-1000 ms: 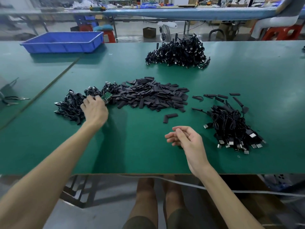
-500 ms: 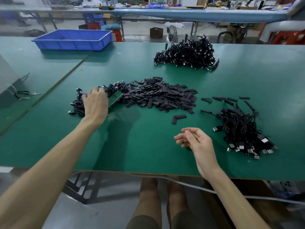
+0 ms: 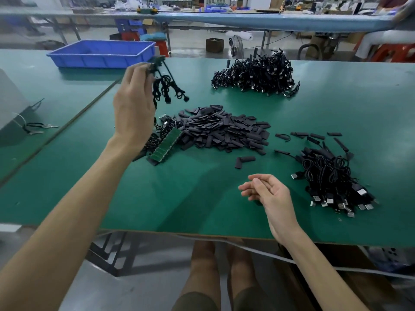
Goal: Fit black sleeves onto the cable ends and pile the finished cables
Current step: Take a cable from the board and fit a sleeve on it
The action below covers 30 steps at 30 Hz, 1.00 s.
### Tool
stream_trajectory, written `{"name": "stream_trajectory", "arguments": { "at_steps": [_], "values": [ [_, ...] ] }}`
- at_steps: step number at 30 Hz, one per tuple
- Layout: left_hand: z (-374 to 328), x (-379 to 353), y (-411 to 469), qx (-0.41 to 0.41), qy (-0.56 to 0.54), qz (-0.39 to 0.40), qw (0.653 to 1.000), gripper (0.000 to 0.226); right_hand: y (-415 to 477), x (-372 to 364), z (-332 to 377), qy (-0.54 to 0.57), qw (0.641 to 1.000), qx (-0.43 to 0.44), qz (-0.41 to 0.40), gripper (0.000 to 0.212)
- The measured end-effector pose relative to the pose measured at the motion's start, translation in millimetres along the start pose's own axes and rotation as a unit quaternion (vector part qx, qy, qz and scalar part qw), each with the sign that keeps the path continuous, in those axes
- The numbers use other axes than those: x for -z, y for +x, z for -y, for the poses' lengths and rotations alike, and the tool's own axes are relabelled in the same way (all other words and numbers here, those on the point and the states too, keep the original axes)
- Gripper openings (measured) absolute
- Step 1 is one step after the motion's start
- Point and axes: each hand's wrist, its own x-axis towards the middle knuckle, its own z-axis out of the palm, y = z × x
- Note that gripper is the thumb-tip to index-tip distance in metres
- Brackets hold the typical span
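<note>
Fingertips of the left hand (image 3: 134, 104) pinch a bunch of black cables (image 3: 161, 86) by its top end, where a small green piece shows just above the knuckles. The bunch is held high over the tabletop (image 3: 179, 198), left of centre in the frame, and its looped ends dangle free without touching anything below. The back of this hand faces the camera.

Right under that wrist lies a tangle of cables (image 3: 155, 138), partly hidden by the forearm. A strip of green circuit boards (image 3: 166, 144) lies slanted against the tangle's right side, touching the heap of black sleeves (image 3: 224, 131) that fills the middle of the frame. A few loose sleeves (image 3: 244, 161) lie apart from the heap, in front of it and to its right – one of them bent at an angle.

The right hand (image 3: 267, 194) sits low near the front edge of the tabletop, lower right of centre, palm turned inward and fingers loosely curled around nothing. Just to its right lies a pile of cables with metal plugs (image 3: 332, 180), the plugs fanned toward the front edge.

A larger far pile of cables (image 3: 253, 75) lies toward the back edge, upper centre – well apart from the rest. A blue bin (image 3: 101, 53) stands on the neighbouring surface at upper left.
</note>
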Motion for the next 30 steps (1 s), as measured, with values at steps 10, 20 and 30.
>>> {"name": "stream_trajectory", "arguments": {
  "at_steps": [10, 20, 30],
  "values": [
    [-79, -9, -114, -0.239, 0.002, 0.219, 0.946, 0.036, 0, -4, 6, 0.069, 0.997, -0.002, -0.014, 0.05],
    [-104, -28, -154, -0.14, -0.057, 0.43, 0.89, 0.027, -1, -2, 3, 0.013, 0.998, -0.035, -0.052, 0.052],
    [-94, -20, -102, 0.073, -0.219, 0.597, 0.769, 0.036, -5, -8, 10, -0.048, 0.998, 0.041, -0.025, 0.036]
  ]
}}
